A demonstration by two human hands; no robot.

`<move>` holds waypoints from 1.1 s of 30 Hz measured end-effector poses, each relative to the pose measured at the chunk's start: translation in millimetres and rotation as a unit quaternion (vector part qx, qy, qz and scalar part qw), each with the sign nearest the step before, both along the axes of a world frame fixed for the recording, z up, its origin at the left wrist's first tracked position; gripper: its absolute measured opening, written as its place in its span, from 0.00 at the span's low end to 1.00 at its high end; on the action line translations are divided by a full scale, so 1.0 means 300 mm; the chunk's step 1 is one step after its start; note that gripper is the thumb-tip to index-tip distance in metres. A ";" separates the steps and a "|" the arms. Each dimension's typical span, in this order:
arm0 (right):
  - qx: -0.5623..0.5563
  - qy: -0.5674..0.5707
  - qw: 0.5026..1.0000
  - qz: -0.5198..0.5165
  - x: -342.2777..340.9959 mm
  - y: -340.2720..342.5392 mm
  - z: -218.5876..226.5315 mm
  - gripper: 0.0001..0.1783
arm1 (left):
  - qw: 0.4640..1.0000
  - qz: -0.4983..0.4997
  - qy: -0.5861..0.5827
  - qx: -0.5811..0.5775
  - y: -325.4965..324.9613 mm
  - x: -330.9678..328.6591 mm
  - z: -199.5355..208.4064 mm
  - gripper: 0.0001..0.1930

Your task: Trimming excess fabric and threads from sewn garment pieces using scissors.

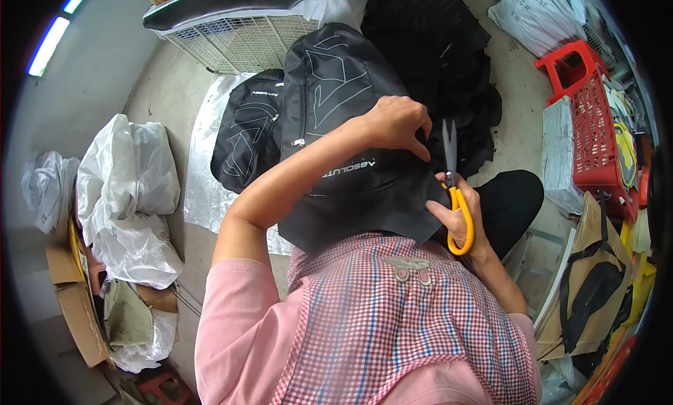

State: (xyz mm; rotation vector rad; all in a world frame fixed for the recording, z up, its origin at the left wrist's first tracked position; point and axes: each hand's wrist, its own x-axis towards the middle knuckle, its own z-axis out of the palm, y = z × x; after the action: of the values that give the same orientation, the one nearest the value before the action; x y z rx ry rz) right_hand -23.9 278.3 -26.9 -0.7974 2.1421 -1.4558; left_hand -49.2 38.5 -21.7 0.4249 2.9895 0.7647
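Observation:
A black backpack (329, 76) with grey line patterns, a zip and pale lettering lies across my lap, its lower flap of plain black fabric spread toward my checked apron. Over its right side is my left hand (398, 127), its fingers curled and the thumb pointing down; whatever they grip, if anything, is hidden. Held in my right hand (466, 219) is a pair of scissors (457, 216) with orange handles, the blades pointing away from me and slightly apart. The right thumb and fingertips lie at the fabric's right edge.
A similar black backpack (245, 128) rests at the left on clear plastic sheeting (202, 167). Black fabric pieces (434, 47) are heaped ahead. A wire crate (238, 40) stands at the back, a red plastic basket (589, 132) at the right, white plastic bags (130, 170) and a cardboard box (77, 321) at the left.

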 end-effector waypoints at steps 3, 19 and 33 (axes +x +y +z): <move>0.008 -0.008 1.000 -0.019 -0.061 0.039 -0.002 0.21 | 0.992 0.010 0.083 -0.091 -0.090 -0.042 0.021 0.22; -0.203 -0.286 0.915 -0.199 -0.455 0.019 -0.152 0.21 | 0.752 0.446 -0.032 0.484 -0.729 0.326 -0.007 0.24; -0.045 -0.381 0.922 -0.040 -0.309 -0.095 -0.228 0.16 | 0.842 0.298 0.450 0.026 -0.858 0.810 0.604 0.24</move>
State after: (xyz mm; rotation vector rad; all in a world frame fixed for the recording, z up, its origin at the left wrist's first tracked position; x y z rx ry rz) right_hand -116.7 249.8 -95.1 -0.1083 1.5232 -1.5698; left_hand 193.9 -219.0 159.4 -0.2891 4.0863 0.8397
